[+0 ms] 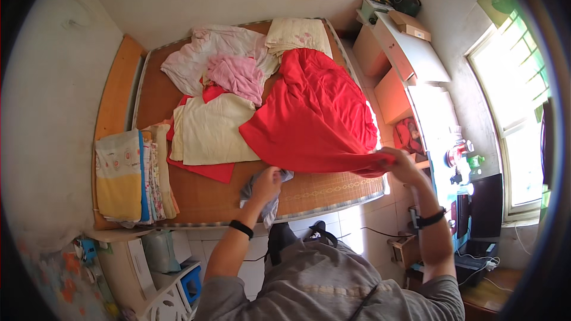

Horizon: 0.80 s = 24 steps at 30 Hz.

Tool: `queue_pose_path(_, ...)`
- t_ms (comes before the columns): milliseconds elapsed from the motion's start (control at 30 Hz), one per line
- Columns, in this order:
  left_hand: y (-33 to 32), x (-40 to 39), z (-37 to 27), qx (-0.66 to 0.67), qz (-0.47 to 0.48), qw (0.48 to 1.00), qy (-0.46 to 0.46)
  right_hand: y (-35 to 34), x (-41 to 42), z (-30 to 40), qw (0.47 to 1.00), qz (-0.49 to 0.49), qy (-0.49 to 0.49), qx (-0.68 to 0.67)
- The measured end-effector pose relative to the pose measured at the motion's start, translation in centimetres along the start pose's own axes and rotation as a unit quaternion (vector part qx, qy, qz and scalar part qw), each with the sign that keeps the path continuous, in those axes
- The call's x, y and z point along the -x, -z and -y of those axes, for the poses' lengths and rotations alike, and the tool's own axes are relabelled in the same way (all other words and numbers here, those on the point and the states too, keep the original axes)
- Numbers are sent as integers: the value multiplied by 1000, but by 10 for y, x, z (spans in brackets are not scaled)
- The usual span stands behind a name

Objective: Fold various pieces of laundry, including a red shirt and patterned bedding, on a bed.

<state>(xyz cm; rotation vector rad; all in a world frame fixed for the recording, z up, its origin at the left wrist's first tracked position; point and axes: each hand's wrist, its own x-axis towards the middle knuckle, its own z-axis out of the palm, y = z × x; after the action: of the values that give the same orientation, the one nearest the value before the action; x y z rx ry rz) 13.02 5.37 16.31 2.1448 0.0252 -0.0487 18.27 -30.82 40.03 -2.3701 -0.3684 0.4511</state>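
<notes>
A large red cloth [312, 120] lies spread and wrinkled over the right half of a bed with a brown woven mat [200, 200]. My right hand [395, 165] grips its gathered near corner at the bed's right edge. Over the near side of the bed is my left hand [270, 183], blurred, beside a crumpled grey cloth [250, 189]; whether its fingers hold anything is unclear. A folded cream cloth [218, 131] lies left of the red one, partly on more red fabric [209, 171]. Behind it are a pink cloth [238, 76] and a pale pink-white sheet [223, 40].
A folded floral cream cloth [299, 33] lies at the bed's far edge, a stack of folded bedding [118, 178] at its left. Cabinets [410, 49] and a cluttered desk [435, 116] line the right. A shelf unit [165, 285] stands near left. A cable [383, 232] crosses the floor.
</notes>
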Motion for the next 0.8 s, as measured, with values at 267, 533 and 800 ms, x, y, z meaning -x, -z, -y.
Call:
queue_pose_path(267, 14, -55, 242, -94, 13, 972, 214, 6, 45, -57, 979, 140, -150, -18)
queue_pose_path(533, -9, -149, 319, -144, 53, 950, 270, -98, 88, -194, 893, -112, -372, -230)
queue_pose_path(800, -44, -251, 391, -177, -18, 956, 232, -149, 26, -236, 838, -78, -521, -141)
